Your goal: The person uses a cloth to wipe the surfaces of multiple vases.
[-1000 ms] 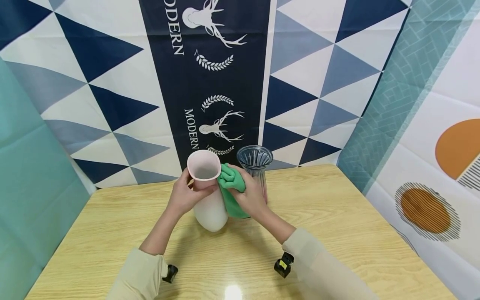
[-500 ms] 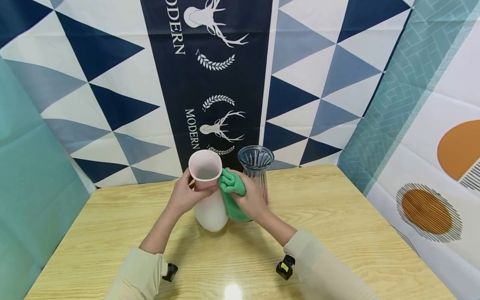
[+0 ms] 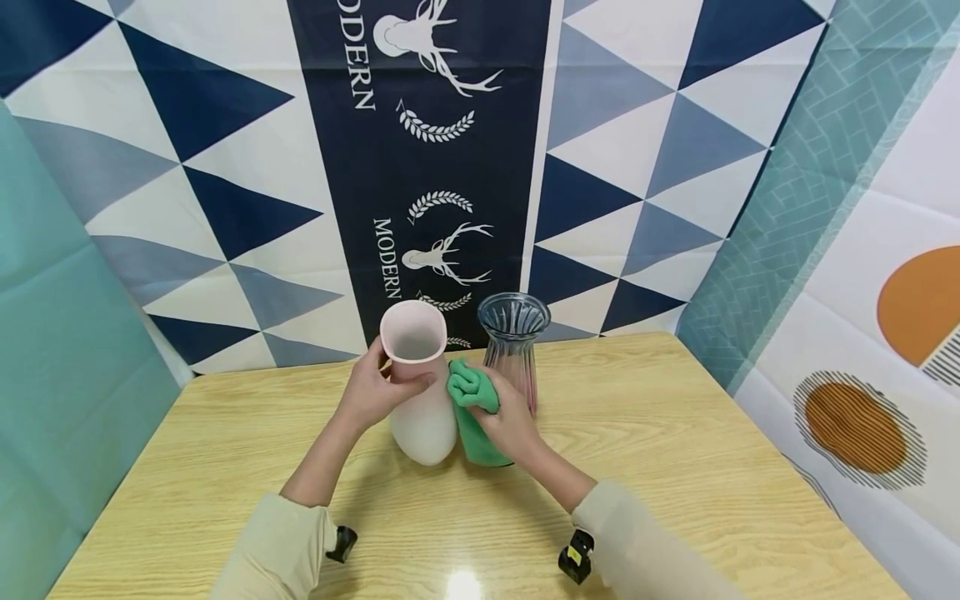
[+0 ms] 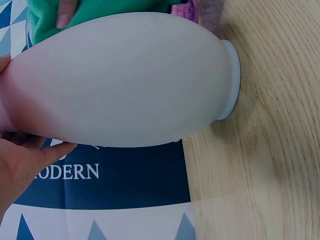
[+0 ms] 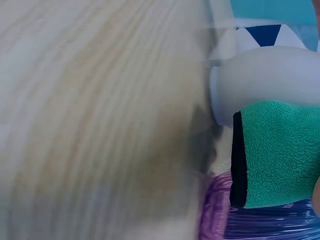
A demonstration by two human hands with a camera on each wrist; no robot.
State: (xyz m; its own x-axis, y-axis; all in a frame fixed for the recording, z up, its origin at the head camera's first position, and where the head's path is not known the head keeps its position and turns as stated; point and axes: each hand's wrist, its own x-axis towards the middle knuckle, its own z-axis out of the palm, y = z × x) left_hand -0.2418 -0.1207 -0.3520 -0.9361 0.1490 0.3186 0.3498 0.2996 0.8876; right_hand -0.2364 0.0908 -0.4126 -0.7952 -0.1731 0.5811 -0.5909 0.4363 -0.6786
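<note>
A vase (image 3: 425,417), white below and pale pink at its neck, stands on the wooden table. My left hand (image 3: 377,389) grips it round the neck, thumb in front. In the left wrist view the vase (image 4: 120,80) shows its smooth belly and base ring on the wood. A bunched green cloth (image 3: 474,393) is held in my right hand (image 3: 510,414) at the vase's right side. The cloth (image 5: 280,152) hangs with a black edge in the right wrist view; whether it touches the vase is unclear there.
Just behind my right hand stands a ribbed glass vase (image 3: 514,321), blue at the top and pink-purple low down; the hand partly hides it. The wooden table (image 3: 660,467) meets a patterned cloth backdrop (image 3: 427,167) at its far edge.
My right hand and the green cloth have moved down along the vase's right side and slightly to the right. The left hand keeps its hold on the vase.
</note>
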